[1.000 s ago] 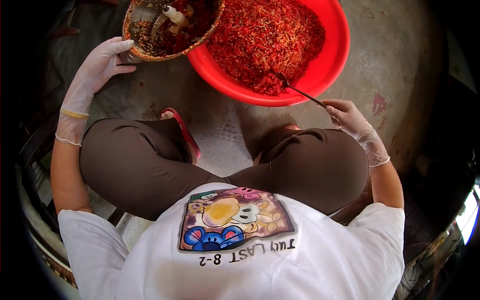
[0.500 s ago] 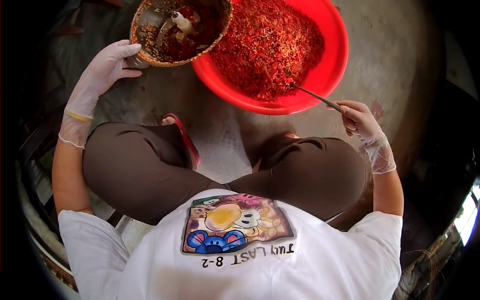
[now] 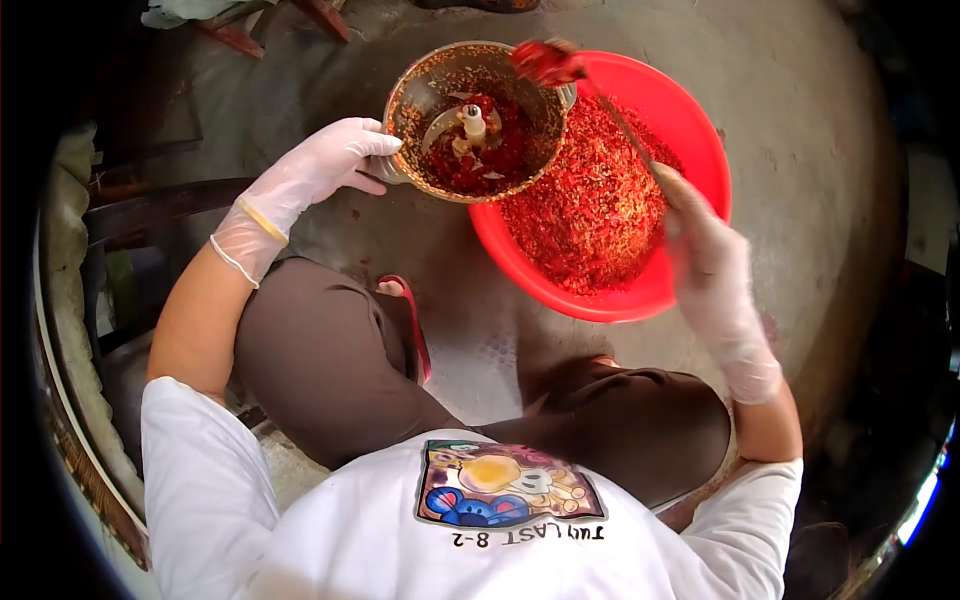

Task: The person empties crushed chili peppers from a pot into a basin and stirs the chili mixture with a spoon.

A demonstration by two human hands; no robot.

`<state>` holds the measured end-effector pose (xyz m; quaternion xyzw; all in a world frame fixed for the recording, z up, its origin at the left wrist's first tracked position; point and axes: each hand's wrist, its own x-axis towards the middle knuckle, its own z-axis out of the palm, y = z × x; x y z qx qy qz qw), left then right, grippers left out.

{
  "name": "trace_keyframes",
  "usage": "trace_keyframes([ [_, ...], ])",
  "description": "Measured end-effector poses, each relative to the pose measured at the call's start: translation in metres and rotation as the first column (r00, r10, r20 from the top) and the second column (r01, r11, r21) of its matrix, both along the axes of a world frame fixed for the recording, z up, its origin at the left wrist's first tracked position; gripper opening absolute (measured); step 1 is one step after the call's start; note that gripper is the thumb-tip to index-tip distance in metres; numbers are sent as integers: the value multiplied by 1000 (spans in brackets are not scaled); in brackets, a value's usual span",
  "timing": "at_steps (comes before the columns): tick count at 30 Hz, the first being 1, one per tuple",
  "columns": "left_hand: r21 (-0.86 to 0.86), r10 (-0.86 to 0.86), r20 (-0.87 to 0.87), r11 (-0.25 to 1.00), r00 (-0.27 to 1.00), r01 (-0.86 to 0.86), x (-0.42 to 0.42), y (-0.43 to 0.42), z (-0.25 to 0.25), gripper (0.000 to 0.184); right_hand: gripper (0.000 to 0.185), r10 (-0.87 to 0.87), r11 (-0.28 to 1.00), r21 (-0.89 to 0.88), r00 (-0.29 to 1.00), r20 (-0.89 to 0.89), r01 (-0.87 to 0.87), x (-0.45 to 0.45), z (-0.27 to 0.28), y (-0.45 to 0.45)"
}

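Observation:
Gloved in clear plastic, my left hand (image 3: 340, 160) grips the handle at the left side of a metal pot (image 3: 400, 110). Inside the pot are a white centre post with blades (image 3: 473, 124) and some red mash. My right hand (image 3: 700, 235), also gloved and slightly blurred, is closed on the handle of a spoon (image 3: 625, 128). The spoon's head carries a red clump (image 3: 547, 62) above the pot's upper right rim. A red basin (image 3: 705, 130) heaped with chopped red and yellowish bits (image 3: 590, 210) stands beside and partly beneath the pot.
Grey concrete floor (image 3: 790, 130) surrounds the basin. My bent knees and a foot in a red sandal (image 3: 415, 325) are below the pot and basin. Dark furniture parts (image 3: 160, 210) stand at the left, with reddish legs (image 3: 320, 18) at the upper left.
The spoon has come up out of the heap with a red clump and swung left to the pot's rim. The view has shifted, so pot and basin appear lower and further right.

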<state>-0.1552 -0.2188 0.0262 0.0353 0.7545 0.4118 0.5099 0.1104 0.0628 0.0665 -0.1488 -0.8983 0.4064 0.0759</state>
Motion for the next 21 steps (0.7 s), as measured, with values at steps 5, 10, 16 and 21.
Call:
trace_keyframes([
  [5, -1, 5, 2, 1000, 1000, -5, 1, 1, 2, 28, 63, 229, 729, 655, 972, 42, -200, -20, -44, -10],
  [10, 19, -24, 18, 1000, 1000, 23, 1, -1, 1, 29, 36, 61, 969, 247, 975, -213, -7, 0, -19, 15],
  [16, 44, -9, 8, 999, 1000, 9, -4, -6, -8, 25, 27, -137, 988, -71, 990, 39, 139, 86, -49, 49],
  [21, 19, -13, 21, 1000, 1000, 12, -10, -9, -14, 26, 29, -11, 992, 129, 980, 196, -15, 127, -95, 33],
])
